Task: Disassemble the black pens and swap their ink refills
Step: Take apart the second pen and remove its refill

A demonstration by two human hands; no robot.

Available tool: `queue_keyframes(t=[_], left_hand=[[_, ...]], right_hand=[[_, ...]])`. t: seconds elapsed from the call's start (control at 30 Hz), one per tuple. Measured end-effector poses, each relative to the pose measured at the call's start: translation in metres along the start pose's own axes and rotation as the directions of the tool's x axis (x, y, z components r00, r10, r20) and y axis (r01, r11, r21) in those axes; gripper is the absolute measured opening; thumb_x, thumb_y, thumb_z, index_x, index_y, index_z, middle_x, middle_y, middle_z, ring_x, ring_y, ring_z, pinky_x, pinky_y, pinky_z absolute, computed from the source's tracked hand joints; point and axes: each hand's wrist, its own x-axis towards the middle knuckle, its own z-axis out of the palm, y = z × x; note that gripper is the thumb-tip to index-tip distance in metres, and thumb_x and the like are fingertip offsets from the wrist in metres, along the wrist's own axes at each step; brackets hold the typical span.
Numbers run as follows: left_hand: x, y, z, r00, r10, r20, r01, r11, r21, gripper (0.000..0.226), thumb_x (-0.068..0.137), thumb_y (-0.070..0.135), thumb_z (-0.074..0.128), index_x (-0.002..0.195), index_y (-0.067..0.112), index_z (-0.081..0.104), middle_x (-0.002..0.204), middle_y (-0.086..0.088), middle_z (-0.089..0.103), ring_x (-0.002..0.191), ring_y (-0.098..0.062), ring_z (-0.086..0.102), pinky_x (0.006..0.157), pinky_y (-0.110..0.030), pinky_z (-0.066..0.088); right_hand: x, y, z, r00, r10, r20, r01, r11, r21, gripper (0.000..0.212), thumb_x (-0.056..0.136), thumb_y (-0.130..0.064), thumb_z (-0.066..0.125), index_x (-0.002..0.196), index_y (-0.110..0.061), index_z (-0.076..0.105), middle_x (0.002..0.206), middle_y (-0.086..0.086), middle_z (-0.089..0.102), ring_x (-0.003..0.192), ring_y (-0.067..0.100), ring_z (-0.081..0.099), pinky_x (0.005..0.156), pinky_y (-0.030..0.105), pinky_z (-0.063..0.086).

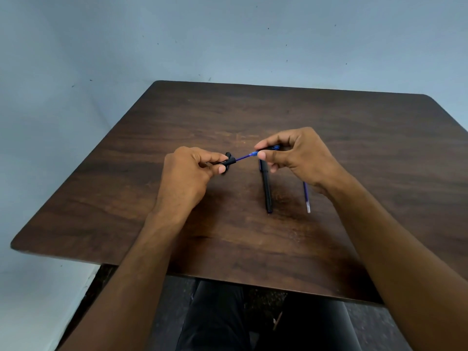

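Above the table (354, 148), left hand (188, 173) grips a barrel (226, 162), right hand (293, 153) pinches its refill (244, 156).

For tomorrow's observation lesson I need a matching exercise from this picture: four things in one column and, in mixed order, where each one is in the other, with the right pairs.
Things
1. black barrel
2. blue refill
3. black pen
4. loose refill

Places
A. lying on the table, beside the right wrist
B. gripped in the left hand
C. stretched between the two hands, its far end pinched by the right hand
D. lying on the table between the forearms

Pairs: 1-B, 2-C, 3-D, 4-A
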Motion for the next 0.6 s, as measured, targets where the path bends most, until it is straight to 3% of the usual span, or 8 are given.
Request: queue_keyframes(t=[0.13, 0.27, 0.4, 0.6], left_hand=[[0.000, 0.002, 0.003, 1.000, 0.009, 0.016, -0.009, 1.000, 0.004, 0.026, 0.077, 0.009, 0.082, 0.100, 0.021, 0.080, 0.083, 0.005, 0.074, 0.067, -0.004, 0.058, 0.064, -0.006, 0.041], [-0.002, 0.004, 0.004, 1.000, -0.008, 0.024, 0.008, 1.000, -0.013, 0.026, 0.078, 0.010, 0.081, 0.100, 0.024, 0.080, 0.081, 0.011, 0.074, 0.075, -0.003, 0.066, 0.069, -0.006, 0.045], [0.000, 0.004, 0.004, 0.999, -0.026, 0.032, 0.026, 1.000, 0.000, 0.025, 0.080, 0.011, 0.080, 0.101, 0.024, 0.080, 0.084, 0.012, 0.074, 0.085, -0.004, 0.069, 0.072, -0.004, 0.046], [-0.002, 0.003, 0.004, 0.999, -0.026, 0.036, 0.025, 0.999, 0.028, 0.025, 0.079, 0.013, 0.081, 0.102, 0.024, 0.079, 0.091, 0.006, 0.078, 0.087, -0.008, 0.070, 0.080, -0.019, 0.052]], right_hand=[[-0.001, 0.000, 0.001, 0.999, 0.009, 0.033, -0.010, 1.000, 0.021, 0.020, 0.085, -0.005, 0.078, 0.105, -0.004, 0.078, 0.081, 0.019, 0.075, 0.065, 0.014, 0.067, 0.066, 0.027, 0.062], [0.000, -0.003, 0.006, 0.997, -0.001, 0.080, 0.002, 1.000, -0.011, 0.024, 0.084, -0.005, 0.080, 0.107, -0.009, 0.079, 0.081, -0.005, 0.079, 0.069, 0.016, 0.073, 0.071, 0.028, 0.063], [0.002, -0.004, 0.011, 0.998, 0.010, 0.068, -0.011, 1.000, 0.018, 0.026, 0.080, -0.003, 0.082, 0.105, -0.006, 0.076, 0.080, 0.003, 0.079, 0.066, 0.013, 0.073, 0.067, 0.026, 0.062], [0.002, -0.002, 0.014, 0.998, 0.028, 0.053, -0.027, 1.000, -0.012, 0.019, 0.082, -0.006, 0.082, 0.101, -0.005, 0.078, 0.068, -0.002, 0.077, 0.058, 0.008, 0.070, 0.062, 0.020, 0.058]])
